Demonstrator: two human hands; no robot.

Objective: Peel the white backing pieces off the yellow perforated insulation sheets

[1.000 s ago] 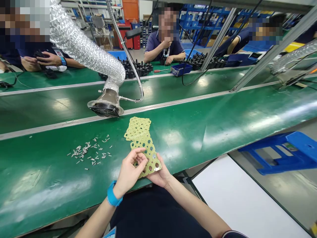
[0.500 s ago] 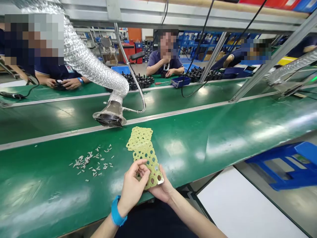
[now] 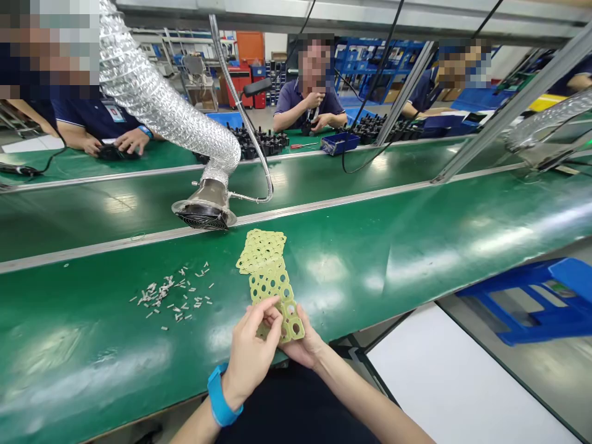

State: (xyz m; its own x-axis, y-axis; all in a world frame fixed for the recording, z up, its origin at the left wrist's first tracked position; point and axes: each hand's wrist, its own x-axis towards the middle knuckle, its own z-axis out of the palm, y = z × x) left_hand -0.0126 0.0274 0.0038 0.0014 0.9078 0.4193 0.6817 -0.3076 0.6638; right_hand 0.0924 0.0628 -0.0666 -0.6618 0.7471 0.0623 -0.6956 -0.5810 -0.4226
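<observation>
A yellow-green perforated sheet (image 3: 286, 291) with rows of round holes lies on the green bench, its near end raised in my hands. My right hand (image 3: 305, 347) grips that near end from below and the right side, thumb along the edge. Over its left part, my left hand (image 3: 253, 340) is curled in a pinch, with thumb and forefinger close together. Whatever sits between those fingertips is hidden. More sheets of the same kind (image 3: 263, 245) lie stacked just beyond. To the left, many small pale metal pins (image 3: 158, 292) are scattered loosely.
A fan hood (image 3: 203, 206) on a foil duct (image 3: 171, 111) hangs beyond the sheets. A metal rail (image 3: 324, 201) runs along the bench (image 3: 351, 246). A blue stool (image 3: 522, 302) stands at right. Co-workers sit opposite among black parts (image 3: 261, 142) and a blue bin (image 3: 340, 143).
The camera view has tilted up and partly back. The near end of the sheet now looks more bent up from the rest. My hands keep nearly the same pose. A co-worker at far right has straightened.
</observation>
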